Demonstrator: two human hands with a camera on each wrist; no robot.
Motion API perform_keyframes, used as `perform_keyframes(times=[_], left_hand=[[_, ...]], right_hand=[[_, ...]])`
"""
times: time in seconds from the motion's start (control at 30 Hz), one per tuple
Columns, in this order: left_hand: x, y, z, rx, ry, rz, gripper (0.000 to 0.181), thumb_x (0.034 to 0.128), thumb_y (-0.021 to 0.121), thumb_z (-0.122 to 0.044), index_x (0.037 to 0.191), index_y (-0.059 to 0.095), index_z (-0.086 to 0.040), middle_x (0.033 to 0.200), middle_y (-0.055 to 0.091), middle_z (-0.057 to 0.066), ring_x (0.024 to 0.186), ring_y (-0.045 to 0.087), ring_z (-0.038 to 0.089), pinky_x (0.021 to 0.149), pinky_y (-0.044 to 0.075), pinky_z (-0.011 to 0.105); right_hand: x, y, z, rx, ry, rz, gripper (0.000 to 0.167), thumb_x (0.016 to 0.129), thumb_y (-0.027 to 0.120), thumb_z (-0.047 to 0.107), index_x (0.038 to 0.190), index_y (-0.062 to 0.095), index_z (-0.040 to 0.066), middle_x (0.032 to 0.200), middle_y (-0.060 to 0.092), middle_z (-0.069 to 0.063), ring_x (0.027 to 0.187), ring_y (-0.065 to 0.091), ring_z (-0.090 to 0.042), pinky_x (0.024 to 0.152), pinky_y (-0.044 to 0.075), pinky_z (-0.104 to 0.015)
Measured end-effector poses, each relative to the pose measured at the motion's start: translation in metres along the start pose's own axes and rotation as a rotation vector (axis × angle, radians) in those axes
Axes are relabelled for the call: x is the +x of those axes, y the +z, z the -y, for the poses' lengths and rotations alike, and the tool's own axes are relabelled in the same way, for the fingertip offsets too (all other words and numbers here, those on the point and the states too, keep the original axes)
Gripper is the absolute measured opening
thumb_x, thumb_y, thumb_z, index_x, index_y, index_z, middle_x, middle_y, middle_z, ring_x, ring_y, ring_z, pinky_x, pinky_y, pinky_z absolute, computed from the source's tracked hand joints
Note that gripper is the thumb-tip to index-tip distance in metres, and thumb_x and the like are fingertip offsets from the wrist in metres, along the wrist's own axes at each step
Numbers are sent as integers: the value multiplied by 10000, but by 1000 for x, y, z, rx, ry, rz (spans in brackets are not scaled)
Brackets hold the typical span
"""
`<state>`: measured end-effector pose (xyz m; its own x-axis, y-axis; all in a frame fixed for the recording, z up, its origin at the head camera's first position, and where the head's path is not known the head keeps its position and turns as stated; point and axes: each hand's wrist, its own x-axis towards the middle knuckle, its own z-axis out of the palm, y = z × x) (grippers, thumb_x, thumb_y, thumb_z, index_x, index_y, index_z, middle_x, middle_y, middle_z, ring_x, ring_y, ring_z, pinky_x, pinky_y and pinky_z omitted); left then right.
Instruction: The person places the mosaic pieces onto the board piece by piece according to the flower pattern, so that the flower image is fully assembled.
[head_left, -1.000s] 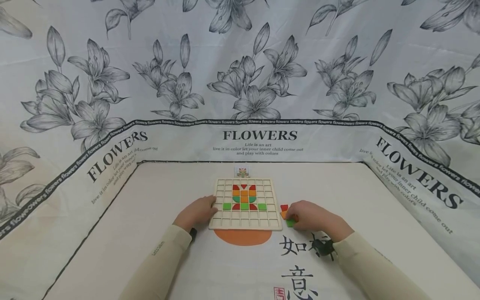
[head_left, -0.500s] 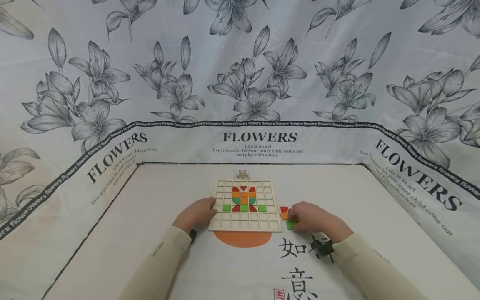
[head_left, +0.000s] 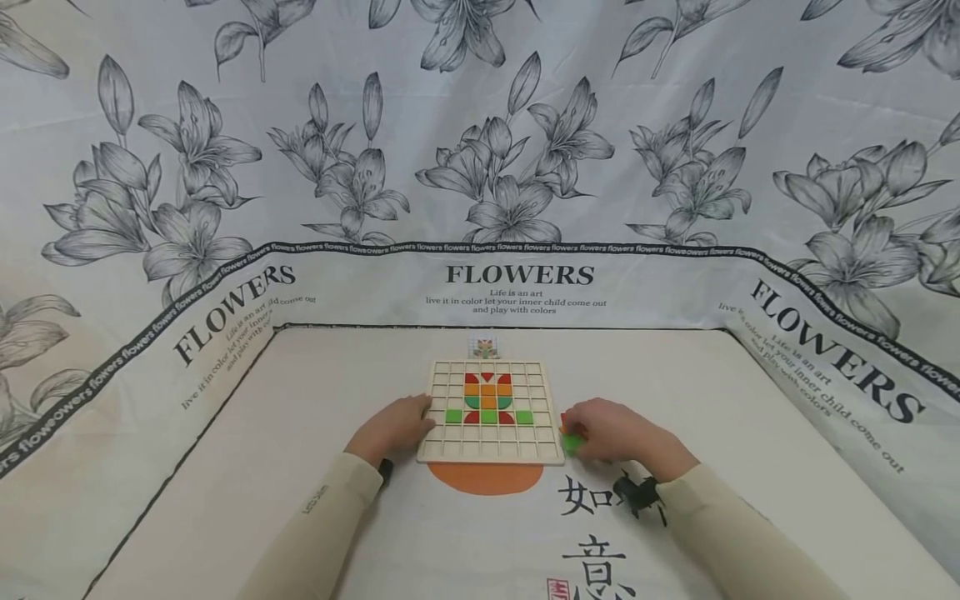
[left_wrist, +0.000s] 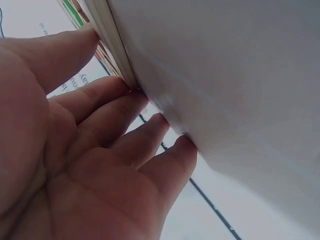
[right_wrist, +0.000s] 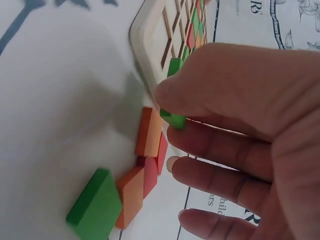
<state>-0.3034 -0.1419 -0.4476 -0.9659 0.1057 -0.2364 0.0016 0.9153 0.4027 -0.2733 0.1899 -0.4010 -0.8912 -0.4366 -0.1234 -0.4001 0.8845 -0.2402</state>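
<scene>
The wooden grid board (head_left: 489, 451) lies flat, with red, orange, teal and green pieces forming a pattern in its cells. My left hand (head_left: 393, 427) rests at the board's left edge; in the left wrist view its thumb and fingertips (left_wrist: 132, 95) touch the board's side (left_wrist: 116, 45). Just right of the board is my right hand (head_left: 611, 429). The right wrist view shows that hand (right_wrist: 235, 115) pinching a green piece (right_wrist: 174, 120) between thumb and forefinger. Below it lie orange pieces (right_wrist: 131, 195), red ones (right_wrist: 149, 175) and another green piece (right_wrist: 97, 205).
A small picture card (head_left: 483, 347) with a coloured pattern lies behind the board. The white table cloth (head_left: 337, 358) carries an orange half circle (head_left: 486, 478) and black characters (head_left: 595, 567) in front. Flower-printed fabric (head_left: 517, 287) stands around the back and sides.
My right hand has shifted slightly left, closer to the board, with a green piece now in its pinch. My left hand has stayed at the board's edge.
</scene>
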Motion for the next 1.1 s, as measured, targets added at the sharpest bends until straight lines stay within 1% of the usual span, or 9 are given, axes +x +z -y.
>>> perform_keyframes(times=[0.07,0.17,0.27,0.37,0.6,0.8,0.97,1.1], left_hand=[[0,0,0,1,-2,1,595,981,547,-354,1499,370,-119,1533,407,80,1439,342,287,1190,301,491],[0,-1,0,8,1,3,595,984,543,-354,1501,366,-120,1534,405,80,1441,340,285,1192,299,486],[0,0,0,11,5,7,596,986,539,-354,1503,361,-115,1537,400,83,1443,335,287,1193,299,484],[0,0,0,9,0,12,599,986,540,-354,1504,359,-115,1539,397,84,1445,332,286,1193,297,483],[-1,0,-1,1,1,11,592,988,536,-355,1503,362,-119,1542,393,79,1455,314,287,1200,284,483],[-1,-1,-1,16,7,14,589,987,540,-350,1499,369,-116,1543,392,80,1458,309,289,1201,283,480],[-1,-1,-1,35,25,10,582,989,536,-337,1498,369,-108,1544,390,86,1457,309,293,1201,284,477],[0,-1,0,40,32,6,585,989,539,-334,1498,367,-104,1541,392,89,1454,314,295,1197,290,481]], right_hand=[[3,-1,3,-4,-17,-8,170,781,730,99,918,696,193,783,592,74,733,517,-118,636,459,-275],[8,-1,9,-4,-42,-26,172,795,756,151,957,722,197,864,640,96,778,523,-119,733,499,-296],[14,0,15,-12,-61,-36,167,809,752,178,972,734,207,934,669,105,810,527,-113,797,509,-305],[20,1,20,-14,-92,-48,162,823,747,192,983,737,209,976,685,101,825,544,-112,807,517,-310],[30,6,29,-7,-116,-66,174,843,747,244,1015,739,224,1039,697,111,914,595,-116,891,530,-317],[37,7,39,8,-151,-72,156,856,732,278,1004,750,233,1018,705,115,926,608,-107,920,532,-327],[41,9,46,3,-158,-68,147,861,726,296,998,754,252,1004,705,118,928,606,-104,932,530,-328],[43,10,51,12,-173,-69,154,869,720,302,1007,756,243,1021,711,98,955,617,-122,931,531,-339]])
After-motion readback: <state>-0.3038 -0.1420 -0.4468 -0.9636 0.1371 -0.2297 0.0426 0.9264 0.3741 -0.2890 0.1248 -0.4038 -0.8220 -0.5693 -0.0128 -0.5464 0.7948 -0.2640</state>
